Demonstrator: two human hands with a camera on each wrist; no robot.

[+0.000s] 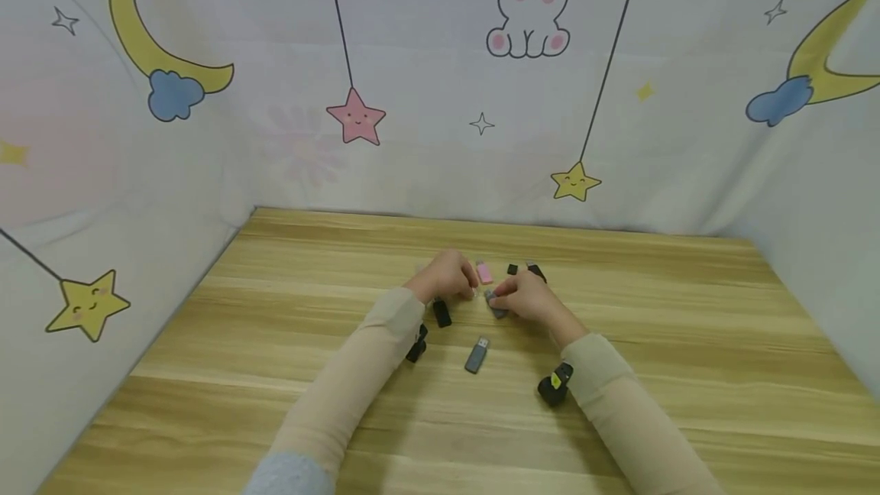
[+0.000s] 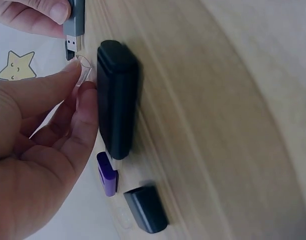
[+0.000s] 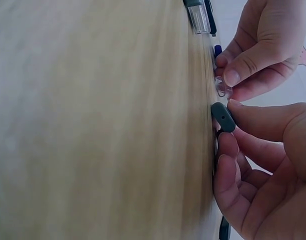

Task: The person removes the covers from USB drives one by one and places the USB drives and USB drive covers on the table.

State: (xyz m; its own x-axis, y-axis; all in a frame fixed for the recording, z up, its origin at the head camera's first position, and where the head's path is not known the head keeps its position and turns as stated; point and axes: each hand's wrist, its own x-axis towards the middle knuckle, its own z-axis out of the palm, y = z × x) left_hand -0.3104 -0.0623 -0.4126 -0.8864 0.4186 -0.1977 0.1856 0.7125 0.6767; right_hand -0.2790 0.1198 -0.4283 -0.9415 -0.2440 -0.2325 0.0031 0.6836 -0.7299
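My right hand point(image 1: 532, 300) pinches a grey USB flash drive point(image 3: 223, 117) between thumb and fingers, close over the wooden table. Its metal plug point(image 2: 72, 43) points toward my left hand point(image 1: 450, 275). Between that hand's thumb and fingertips is a small clear plastic cap point(image 2: 85, 71), its end right by the plug. A black USB flash drive point(image 1: 442, 313) lies just beside the left wrist. In the left wrist view, a purple USB flash drive point(image 2: 107, 175) and a black cap point(image 2: 147, 209) lie beyond it.
Another grey USB flash drive point(image 1: 477, 355) lies nearer the front, a clear cap over its plug. Behind the hands are a pink USB flash drive point(image 1: 484, 273), a small black piece point(image 1: 512, 270) and a black USB flash drive point(image 1: 536, 272). A printed cloth point(image 1: 426, 174) stands behind the table.
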